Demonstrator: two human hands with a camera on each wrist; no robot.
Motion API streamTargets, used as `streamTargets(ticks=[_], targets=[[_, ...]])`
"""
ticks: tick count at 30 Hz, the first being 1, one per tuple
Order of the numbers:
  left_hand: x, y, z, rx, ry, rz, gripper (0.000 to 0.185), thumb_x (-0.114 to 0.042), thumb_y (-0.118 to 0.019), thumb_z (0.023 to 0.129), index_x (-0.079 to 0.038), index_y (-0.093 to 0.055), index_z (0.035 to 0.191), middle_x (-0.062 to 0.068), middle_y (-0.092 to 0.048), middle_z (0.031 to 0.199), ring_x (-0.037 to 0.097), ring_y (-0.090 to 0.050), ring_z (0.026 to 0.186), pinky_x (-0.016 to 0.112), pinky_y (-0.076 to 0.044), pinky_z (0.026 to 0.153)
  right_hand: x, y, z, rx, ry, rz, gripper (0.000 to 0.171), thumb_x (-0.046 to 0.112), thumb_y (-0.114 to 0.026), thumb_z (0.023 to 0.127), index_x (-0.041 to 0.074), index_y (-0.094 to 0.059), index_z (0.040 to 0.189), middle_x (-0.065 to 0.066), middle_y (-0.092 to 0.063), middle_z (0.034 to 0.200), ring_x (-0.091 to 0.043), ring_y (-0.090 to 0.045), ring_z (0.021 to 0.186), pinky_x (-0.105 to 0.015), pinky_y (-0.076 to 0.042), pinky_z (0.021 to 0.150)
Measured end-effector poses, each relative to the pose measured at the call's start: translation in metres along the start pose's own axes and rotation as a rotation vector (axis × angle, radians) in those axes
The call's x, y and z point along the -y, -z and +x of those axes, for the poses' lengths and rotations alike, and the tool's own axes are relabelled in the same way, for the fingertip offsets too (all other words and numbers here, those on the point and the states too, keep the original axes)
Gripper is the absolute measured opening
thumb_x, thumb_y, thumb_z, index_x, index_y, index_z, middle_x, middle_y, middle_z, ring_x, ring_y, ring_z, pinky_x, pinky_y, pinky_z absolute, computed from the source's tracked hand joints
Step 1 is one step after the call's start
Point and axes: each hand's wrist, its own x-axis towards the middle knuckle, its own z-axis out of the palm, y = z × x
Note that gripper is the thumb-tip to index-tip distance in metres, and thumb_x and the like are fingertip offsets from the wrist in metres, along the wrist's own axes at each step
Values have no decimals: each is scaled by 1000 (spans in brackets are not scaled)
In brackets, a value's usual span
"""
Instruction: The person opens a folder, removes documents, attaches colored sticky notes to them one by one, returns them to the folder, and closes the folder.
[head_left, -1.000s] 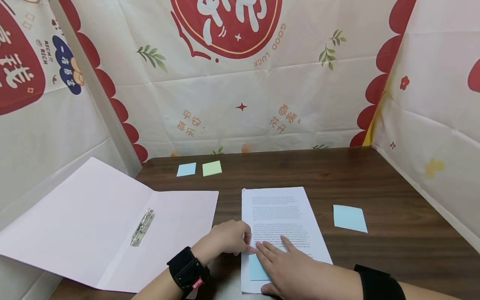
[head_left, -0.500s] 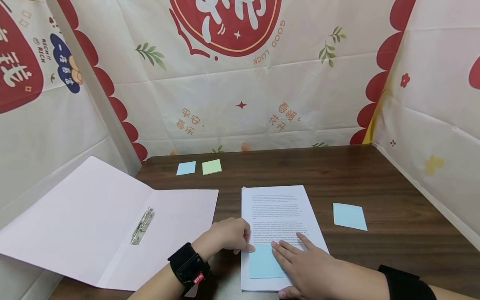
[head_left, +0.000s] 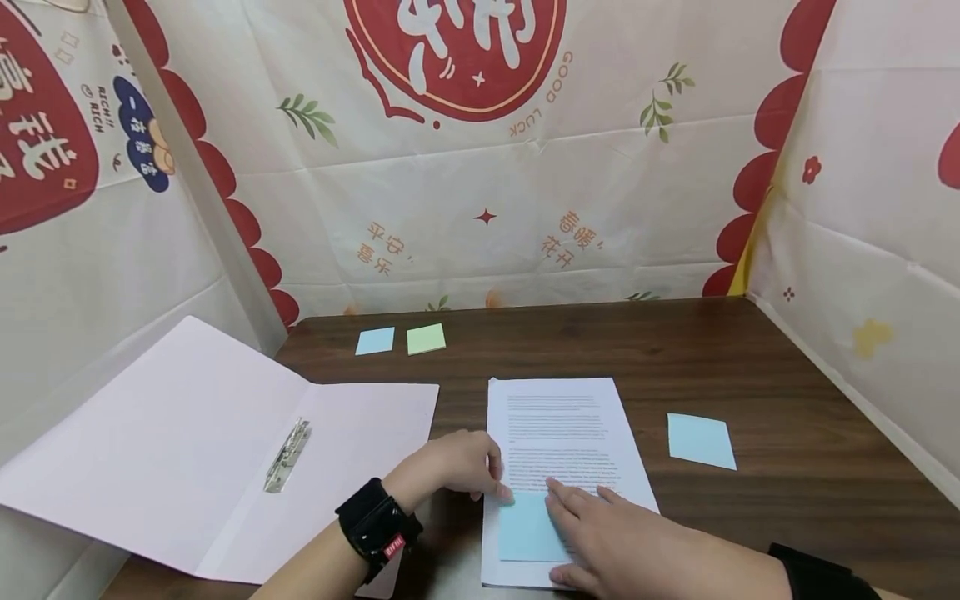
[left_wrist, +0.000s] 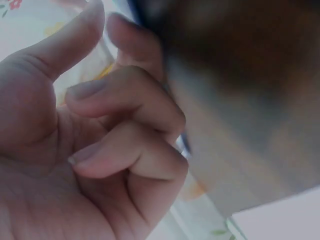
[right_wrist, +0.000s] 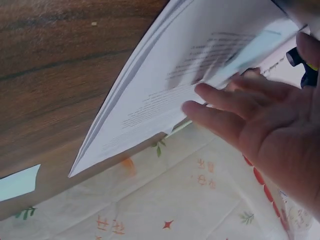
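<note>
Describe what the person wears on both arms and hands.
Both hands are bare: no gloves or rings show. The left hand has a wide black wrist strap bearing a small red label with white letters. The right hand has a plain black band at the forearm.

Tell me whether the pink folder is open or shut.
Open: the pink folder lies spread flat, its metal clip exposed along the centre fold.
</note>
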Motion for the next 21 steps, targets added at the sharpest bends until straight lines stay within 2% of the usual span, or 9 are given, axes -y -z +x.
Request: streamTargets(ticks=[3,5,8,11,13,15,17,21], targets=[[2,24,9,-24,-1,-44,28,-38,-81,94,-15,-72,81,4,-67,68,18,-62,65,32,-48,63,3,11,-2,-116,0,73,68,57,-64,102,7,-61,148,-11,-57,159,-31,-63,139,-55,-54,110],[7,46,21,-78,22,-55,28,-40,-74,100,-13,-76,94,8,-73,85,23,-66,77,38,-54,71,5,17,-3,-183,5,110,60,50,-66,103,7,-65,144,-11,-62,154,-31,-66,135,-54,-56,107],[23,78,48,-237,95,12,34,-41,-64,106,-10,-75,112,10,-76,107,25,-69,91,44,-59,79,6,21,-4,-250,25,117,52,46,-68,102,8,-69,137,-9,-70,144,-30,-70,129,-54,-58,104],[44,101,79,-397,213,81,32,-35,-58,108,-7,-73,115,10,-75,112,25,-69,94,42,-58,78,6,21,-3,-257,45,130,48,44,-69,102,9,-70,135,-6,-74,136,-26,-72,124,-51,-60,101],[58,108,96,-462,278,97,28,-28,-58,107,-5,-72,114,13,-73,112,29,-69,97,44,-56,76,5,20,-3,-255,63,132,46,43,-69,102,9,-71,133,-3,-75,132,-24,-73,121,-49,-61,100],[70,109,111,-488,311,108,29,-24,-56,106,-3,-71,120,18,-71,120,34,-67,108,46,-56,81,5,19,-2,-261,78,124,45,42,-69,102,8,-71,132,-3,-75,131,-23,-74,119,-49,-61,98],[81,105,123,-482,323,123,34,-23,-53,107,-3,-67,131,22,-65,133,38,-61,123,50,-56,91,5,18,-1,-264,83,118,46,43,-68,103,8,-71,132,-3,-75,131,-22,-74,119,-48,-62,98],[94,91,138,-402,360,169,44,-30,-48,113,-2,-64,143,27,-46,160,45,-43,149,57,-52,111,6,16,2,-276,83,101,47,46,-66,104,9,-72,133,-4,-74,135,-24,-74,121,-48,-61,99]])
